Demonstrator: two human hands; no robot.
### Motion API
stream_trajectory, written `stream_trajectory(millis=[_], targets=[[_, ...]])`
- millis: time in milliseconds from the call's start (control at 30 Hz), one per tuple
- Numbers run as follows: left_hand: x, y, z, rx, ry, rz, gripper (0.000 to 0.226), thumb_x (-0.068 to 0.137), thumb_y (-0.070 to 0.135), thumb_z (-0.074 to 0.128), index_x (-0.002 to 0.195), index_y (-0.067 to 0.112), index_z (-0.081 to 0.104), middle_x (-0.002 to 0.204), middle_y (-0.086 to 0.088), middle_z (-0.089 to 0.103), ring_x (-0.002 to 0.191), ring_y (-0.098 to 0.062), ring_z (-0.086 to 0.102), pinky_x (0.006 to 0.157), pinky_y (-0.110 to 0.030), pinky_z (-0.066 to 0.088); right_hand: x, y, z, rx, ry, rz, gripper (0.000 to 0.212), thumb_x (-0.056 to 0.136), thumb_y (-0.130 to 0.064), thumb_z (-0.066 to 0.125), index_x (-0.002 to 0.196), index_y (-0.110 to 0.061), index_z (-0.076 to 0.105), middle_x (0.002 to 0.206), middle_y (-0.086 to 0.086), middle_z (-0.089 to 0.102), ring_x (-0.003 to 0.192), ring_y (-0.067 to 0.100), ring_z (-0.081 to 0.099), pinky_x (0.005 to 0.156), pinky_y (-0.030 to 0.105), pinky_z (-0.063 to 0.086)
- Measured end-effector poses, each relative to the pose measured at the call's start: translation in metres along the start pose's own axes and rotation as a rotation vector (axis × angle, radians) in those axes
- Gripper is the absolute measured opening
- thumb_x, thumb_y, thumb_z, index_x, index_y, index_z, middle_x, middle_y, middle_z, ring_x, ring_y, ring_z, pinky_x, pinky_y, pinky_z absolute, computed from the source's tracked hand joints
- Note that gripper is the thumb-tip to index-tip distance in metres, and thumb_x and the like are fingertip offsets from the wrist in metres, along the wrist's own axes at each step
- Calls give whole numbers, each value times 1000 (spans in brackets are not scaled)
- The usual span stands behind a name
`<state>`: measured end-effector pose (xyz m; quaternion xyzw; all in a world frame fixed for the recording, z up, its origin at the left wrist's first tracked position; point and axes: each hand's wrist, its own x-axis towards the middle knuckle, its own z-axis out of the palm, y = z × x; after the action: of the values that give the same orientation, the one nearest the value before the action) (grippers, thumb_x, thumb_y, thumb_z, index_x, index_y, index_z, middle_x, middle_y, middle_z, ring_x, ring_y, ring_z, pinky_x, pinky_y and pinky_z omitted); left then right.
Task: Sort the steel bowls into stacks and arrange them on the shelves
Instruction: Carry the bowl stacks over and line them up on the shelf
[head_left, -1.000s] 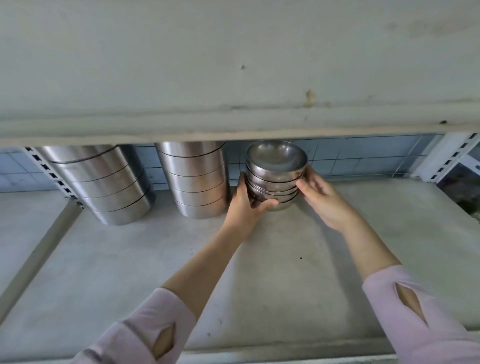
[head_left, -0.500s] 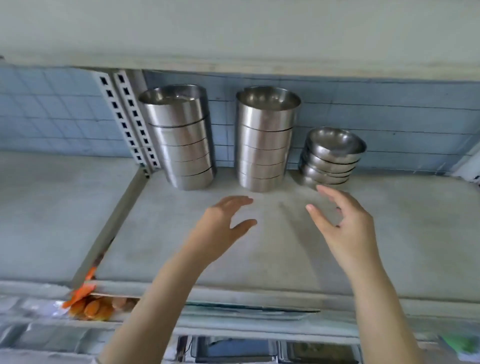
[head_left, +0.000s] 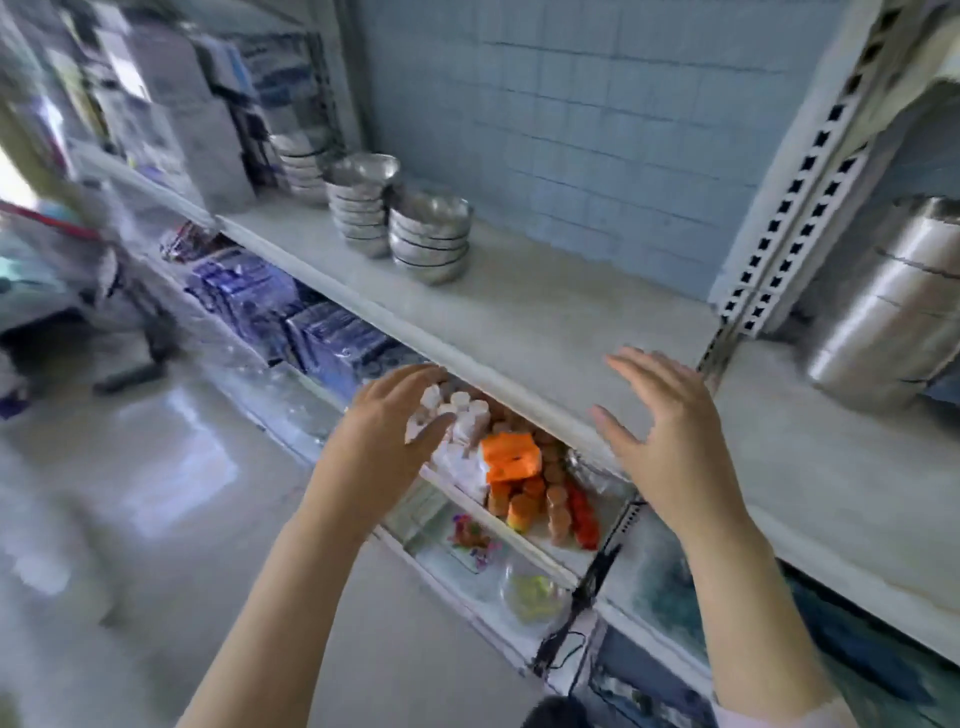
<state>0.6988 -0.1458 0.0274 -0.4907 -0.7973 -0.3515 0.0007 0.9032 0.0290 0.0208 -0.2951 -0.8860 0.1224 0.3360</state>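
Three stacks of shiny round steel bowls (head_left: 430, 236) stand far left on the pale grey shelf (head_left: 519, 322). Nearer, both forearms are raised. The left hand (head_left: 384, 431) and right hand (head_left: 670, 436) hover empty near the shelf's front edge, fingers loosely spread.

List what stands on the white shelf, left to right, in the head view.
Far bowl stack → middle bowl stack → nearest bowl stack → slotted upright → stack of deep steel containers.
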Motion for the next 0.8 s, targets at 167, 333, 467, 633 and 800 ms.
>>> stream_trajectory(millis=[167, 333, 467, 633, 800], targets=[[-8, -74, -52, 27, 144, -165, 45, 89, 27, 67, 132, 26, 56, 136, 7, 55, 126, -18, 51, 104, -28, 37, 60, -66, 68, 69, -63, -106, 52, 87, -28, 73, 134, -12, 60, 139, 9, 59, 129, 33, 52, 111, 47, 38], [27, -146, -74, 46, 211, -252, 47, 87, 26, 69, 132, 22, 57, 134, 7, 57, 123, -16, 53, 102, -22, 36, 130, -111, 135, 157, -87, -170, 52, 89, -30, 70, 136, -13, 58, 141, 5, 57, 131, 26, 50, 112, 34, 33], [87, -202, -96, 58, 230, -271, 48, 87, 27, 69, 133, 24, 56, 133, 10, 56, 122, -11, 53, 101, -16, 31, 207, -141, 188, 258, -66, -229, 50, 89, -29, 70, 135, -14, 59, 139, 3, 58, 132, 21, 49, 114, 41, 36], [171, -262, -125, 32, 308, -246, 48, 85, 21, 71, 131, 16, 58, 124, 12, 54, 106, 15, 39, 89, 9, 20, 312, -170, 236, 286, -23, -263, 49, 89, -28, 71, 135, -16, 59, 138, 3, 59, 131, 23, 52, 112, 41, 38], [237, -314, -133, -37, 276, -268, 50, 86, 24, 69, 134, 19, 54, 126, 14, 52, 109, 5, 45, 89, 4, 25, 386, -190, 274, 278, -9, -258, 50, 88, -30, 71, 134, -17, 59, 140, 1, 58, 130, 20, 51, 113, 37, 36]])
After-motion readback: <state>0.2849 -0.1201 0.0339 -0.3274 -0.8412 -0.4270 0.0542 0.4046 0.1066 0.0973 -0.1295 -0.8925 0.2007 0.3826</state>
